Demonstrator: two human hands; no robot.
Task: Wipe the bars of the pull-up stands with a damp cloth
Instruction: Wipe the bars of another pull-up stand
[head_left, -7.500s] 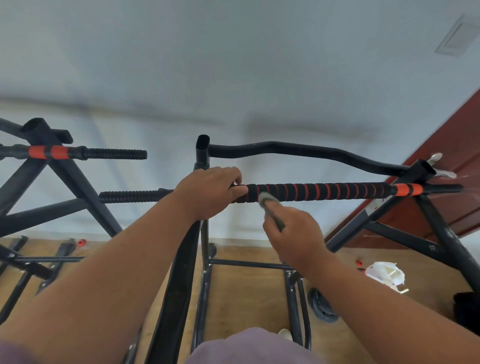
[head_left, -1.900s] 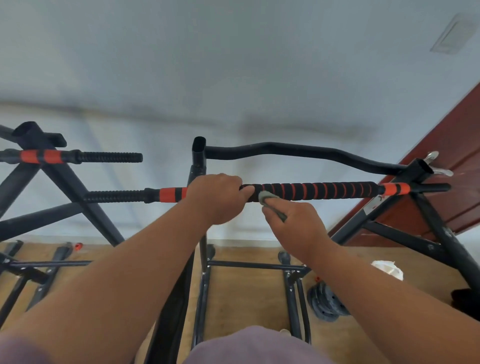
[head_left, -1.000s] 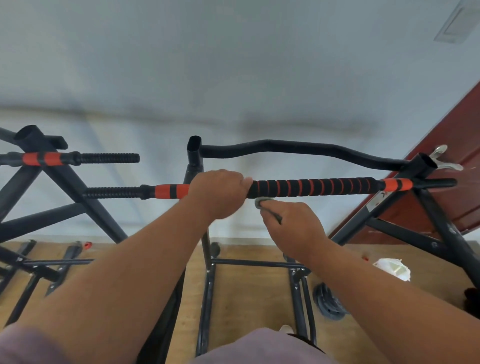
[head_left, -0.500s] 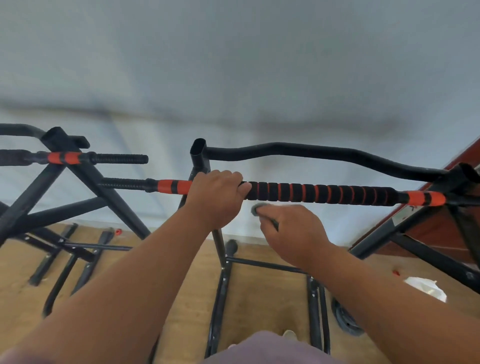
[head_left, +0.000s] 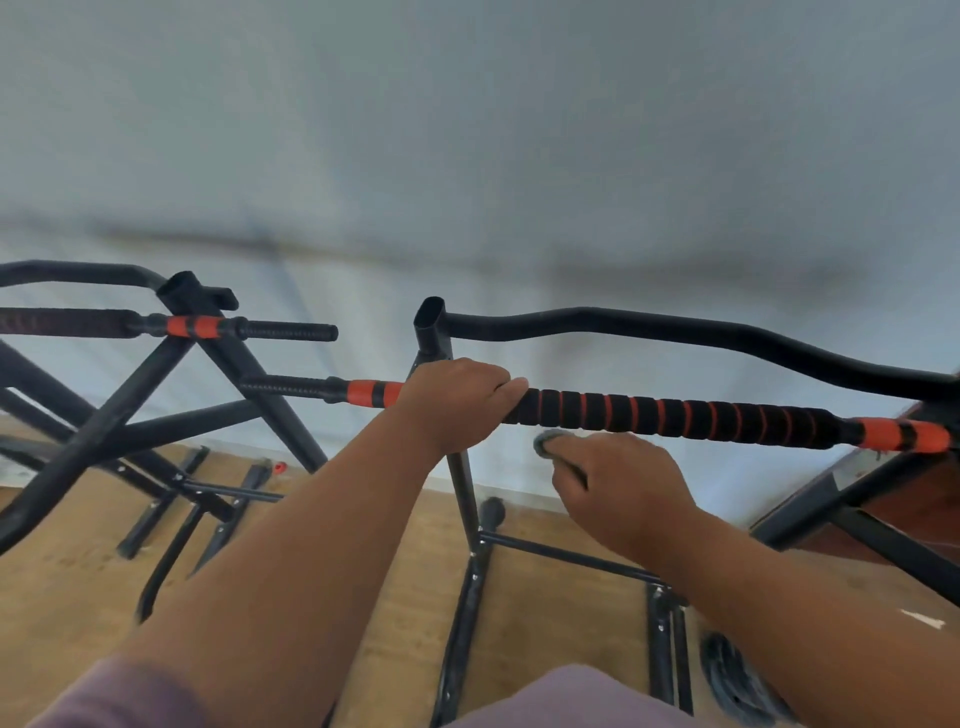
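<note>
The bar (head_left: 675, 415) ran left-right just above the right hand (head_left: 618, 486), whose grip pinched the cloth (head_left: 550, 444); the left hand (head_left: 457, 402) clasped the bar.

Padded bar (head_left: 675, 415): black foam with orange rings and orange end bands, running level across the near stand.
Curved bar (head_left: 675, 332): bare black, sitting just behind it.
Cloth (head_left: 549, 441): small, grey, bunched, hovering just beneath the padded bar.
Second stand's bar (head_left: 197, 326): lying to the left.
</note>
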